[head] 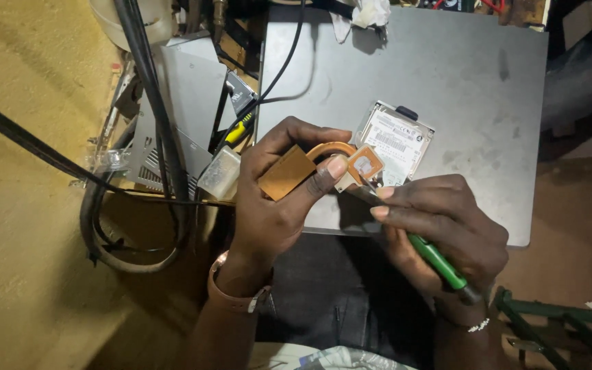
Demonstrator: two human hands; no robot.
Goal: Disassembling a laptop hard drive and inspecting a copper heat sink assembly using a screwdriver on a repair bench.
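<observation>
My left hand [275, 199] grips a copper heat sink [289, 173], a flat copper block with a curved copper pipe running to a small square plate [366, 164]. My right hand [440, 229] holds a green-handled screwdriver [438, 260], its metal tip reaching toward the square plate. Both hands hover over the near edge of a closed grey laptop [460, 89]. A bare hard drive [397, 140] with a white label lies on the laptop just behind the heat sink.
Thick black cables [149, 96] run down the left side past a grey metal box [193, 89] and a small clear plastic case [219, 173]. A crumpled white tissue [368, 14] sits at the laptop's far edge. A green metal frame [563, 322] stands at the lower right.
</observation>
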